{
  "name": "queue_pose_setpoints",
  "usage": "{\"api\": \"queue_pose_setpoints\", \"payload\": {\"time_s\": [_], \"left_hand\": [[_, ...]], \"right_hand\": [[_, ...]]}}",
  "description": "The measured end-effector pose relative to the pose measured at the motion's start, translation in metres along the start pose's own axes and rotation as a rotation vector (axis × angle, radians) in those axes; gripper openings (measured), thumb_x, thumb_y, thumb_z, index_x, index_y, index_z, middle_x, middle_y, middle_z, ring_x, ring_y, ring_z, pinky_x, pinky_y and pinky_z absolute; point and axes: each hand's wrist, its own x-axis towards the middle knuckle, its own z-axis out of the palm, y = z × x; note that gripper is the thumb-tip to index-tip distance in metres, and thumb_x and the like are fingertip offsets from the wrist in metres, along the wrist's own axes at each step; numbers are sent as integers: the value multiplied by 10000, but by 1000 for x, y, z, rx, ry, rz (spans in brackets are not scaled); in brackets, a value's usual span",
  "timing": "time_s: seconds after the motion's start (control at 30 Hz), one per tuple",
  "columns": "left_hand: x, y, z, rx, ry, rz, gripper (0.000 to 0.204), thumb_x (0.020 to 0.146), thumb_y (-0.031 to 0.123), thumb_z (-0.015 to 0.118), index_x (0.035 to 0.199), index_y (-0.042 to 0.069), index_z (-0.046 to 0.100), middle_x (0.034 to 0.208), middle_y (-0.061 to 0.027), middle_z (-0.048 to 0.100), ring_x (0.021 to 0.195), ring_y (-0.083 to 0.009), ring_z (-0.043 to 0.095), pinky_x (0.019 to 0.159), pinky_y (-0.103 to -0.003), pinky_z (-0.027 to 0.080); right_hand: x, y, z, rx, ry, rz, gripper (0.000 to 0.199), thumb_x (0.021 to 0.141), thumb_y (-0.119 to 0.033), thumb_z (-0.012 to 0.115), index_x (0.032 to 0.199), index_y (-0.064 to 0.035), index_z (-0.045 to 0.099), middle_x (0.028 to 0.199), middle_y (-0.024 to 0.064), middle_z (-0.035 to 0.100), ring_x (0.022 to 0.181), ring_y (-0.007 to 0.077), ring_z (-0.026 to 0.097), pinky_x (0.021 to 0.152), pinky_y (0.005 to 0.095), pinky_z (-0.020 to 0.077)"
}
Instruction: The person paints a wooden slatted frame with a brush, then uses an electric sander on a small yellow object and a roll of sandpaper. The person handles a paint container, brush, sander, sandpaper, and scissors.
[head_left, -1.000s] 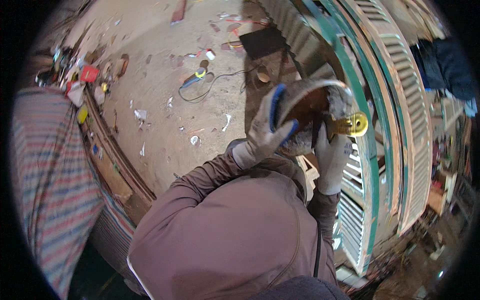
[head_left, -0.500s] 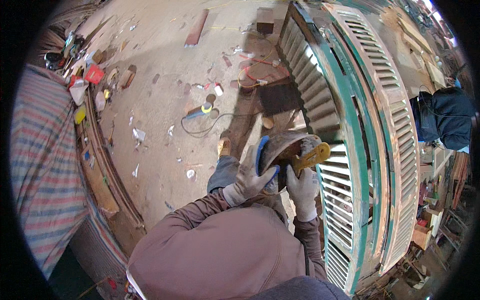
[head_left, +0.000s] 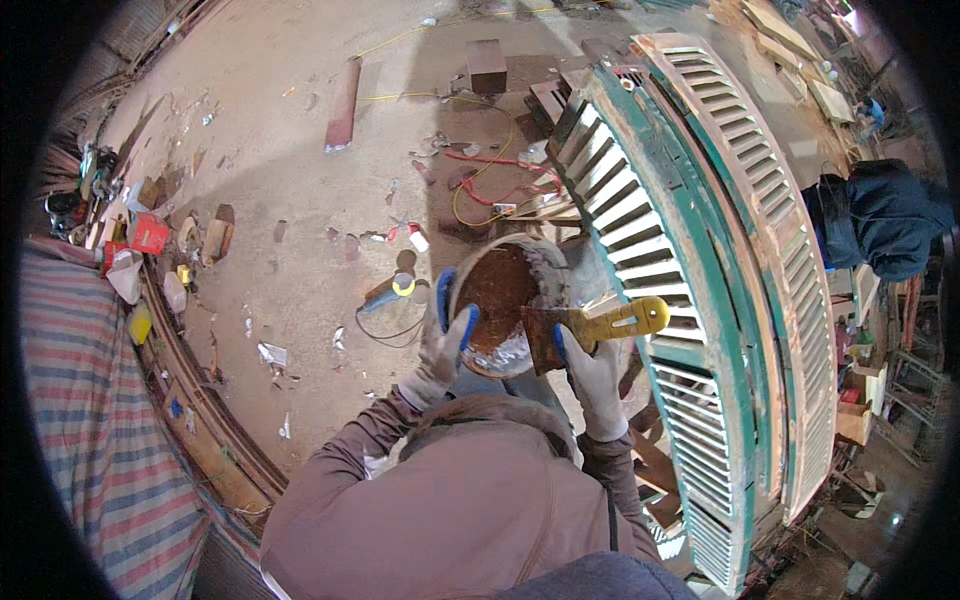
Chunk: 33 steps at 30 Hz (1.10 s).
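A round bowl with rust-brown stuff inside and a whitish crust along its wall is tipped so that I look into it. My left hand, in a grey glove with blue fingertips, grips its left side. In my right hand, gloved alike, is a putty knife with a yellow handle and a dark, wide blade. The blade lies over the bowl's lower right rim. Just to the right stand louvred shutters, one with a green frame, the other of bare wood.
On the floor ahead lie a corded blue power tool with a yellow end, a red hose, a reddish board and a wooden block. Striped sheeting hangs at the left. Dark blue cloth is beyond the shutters.
The bowl has turned from edge-on to showing its inside, and both hands have shifted a little left with it. The putty knife's blade now shows. My view has shifted too.
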Motion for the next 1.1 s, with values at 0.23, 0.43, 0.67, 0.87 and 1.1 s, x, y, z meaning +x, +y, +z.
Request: {"api": "queue_pose_setpoints", "payload": {"time_s": [0.23,0.43,0.67,0.87,1.1], "left_hand": [[50,-66,-22,129,-28,60,460,1039,87,507,1461,-68,407,1537,-227,371,1428,-340,393,1192,-390,320],[149,-90,-38,318,-152,102,485,1085,230,392,1481,-49,423,1561,-176,397,1445,-284,394,1224,-389,291],[324,-88,-77,-422,32,-345,548,1072,293,423,1519,-21,373,1559,-147,411,1436,-277,411,1217,-406,307],[420,-52,-74,-57,-34,-52,584,1066,377,421,1515,4,398,1537,-148,428,1424,-280,419,1201,-426,339],[463,-51,-48,-203,-98,-162,582,1066,396,382,1542,59,394,1588,-100,392,1466,-268,368,1227,-442,302]], "right_hand": [[51,-27,4,239,37,156,328,995,-120,659,1283,37,649,1153,61,703,1013,109,652,875,259,529],[99,-51,20,210,347,127,332,947,-85,722,1250,42,673,1147,73,715,1000,105,659,884,246,525],[167,-76,51,-70,520,-168,305,947,-20,684,1250,22,680,1205,109,704,1033,168,669,919,317,527],[195,-86,67,-715,590,-313,387,897,67,667,1270,-37,682,1274,165,672,1137,263,660,980,371,510],[216,-102,96,-308,686,-168,427,859,110,675,1234,-91,717,1304,220,648,1172,351,657,1004,423,497]]}}
